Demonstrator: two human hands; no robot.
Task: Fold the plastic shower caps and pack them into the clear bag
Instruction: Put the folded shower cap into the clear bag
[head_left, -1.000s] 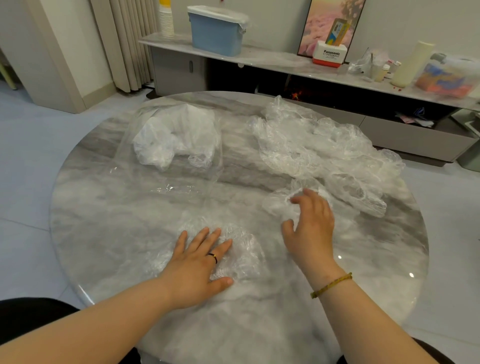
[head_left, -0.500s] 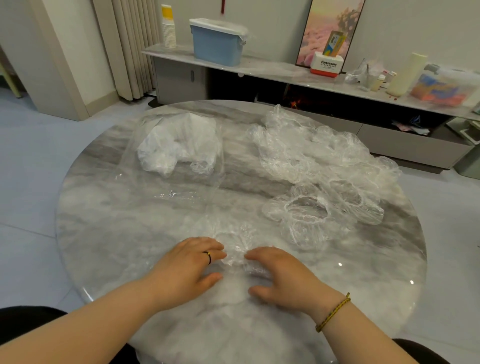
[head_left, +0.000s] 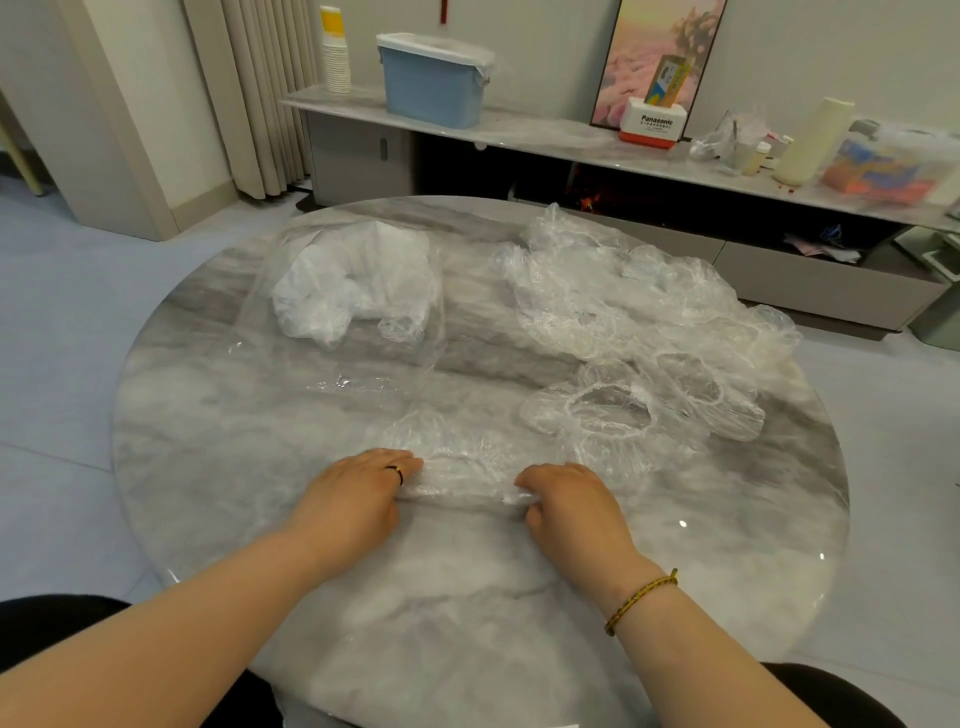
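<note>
From the head view, my left hand (head_left: 358, 499) and right hand (head_left: 566, 506) each pinched one end of a shower cap (head_left: 462, 467). It lay flat on the marble table (head_left: 467, 597), its long axis running left to right between the grips, equally near both. It was thin, crinkled clear film with a gathered rim. The clear bag (head_left: 353, 364), holding a whitish bundle (head_left: 353, 286), lay beyond to the left, and the loose pile (head_left: 623, 291) beyond to the right.

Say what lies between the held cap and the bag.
Nothing visible. Left hand and right hand grip the cap; only bare table lies between it and the bag, far left. Loose caps sit right, off that path.
</note>
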